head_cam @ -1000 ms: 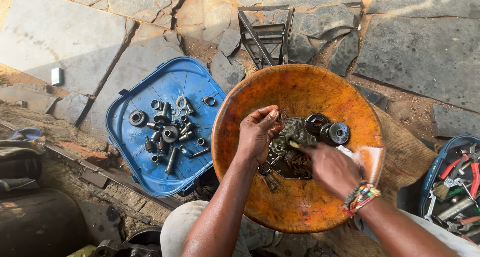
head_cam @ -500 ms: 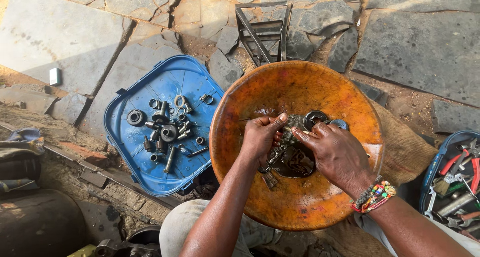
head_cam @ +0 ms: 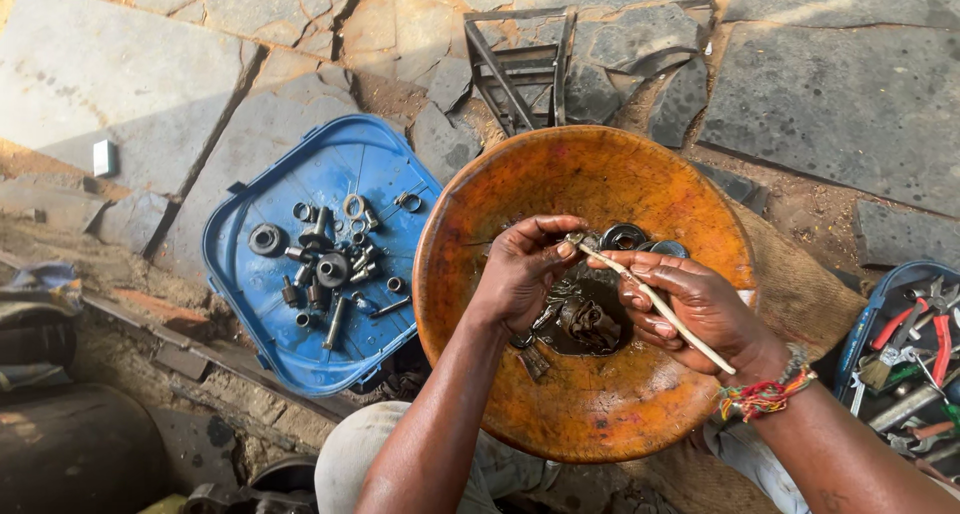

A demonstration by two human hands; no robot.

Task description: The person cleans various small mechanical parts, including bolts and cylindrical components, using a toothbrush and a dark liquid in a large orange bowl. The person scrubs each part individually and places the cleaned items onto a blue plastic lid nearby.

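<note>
Both hands work over the orange bowl (head_cam: 590, 414), a wide, shallow, round basin with worn, stained paint, darker and oily at its centre.

Right hand (head_cam: 690, 304): closed around a thin pale stick (head_cam: 665, 309), most likely a small brush handle. The stick runs diagonally from the wrist side up-left toward the bowl's centre, its tip meeting the left fingertips.

Left hand (head_cam: 520, 269): thumb and forefinger pinched shut on a small metal part (head_cam: 578, 240) at the stick's tip. The part is tiny, greyish, shape unclear.

In the bowl's centre, under both hands, sits a pile of dark greasy metal parts (head_cam: 585, 319), wet-looking and tangled. Two dark rings, probably bearings (head_cam: 625, 236), lie just beyond the hands toward the bowl's far rim.

Left of the bowl, touching or nearly touching its rim, is a blue plastic lid (head_cam: 300, 354) lying flat on the stone paving. It carries loose hardware (head_cam: 325, 264): bolts, nuts, washers, bushings, clustered around its middle.

At the right edge of the view, a blue tray with tools (head_cam: 915, 359), including red-handled pliers. Beyond the bowl's far rim lies a dark metal frame (head_cam: 520, 59) on the stones. Beaded bracelet (head_cam: 765, 394) on the right wrist.
</note>
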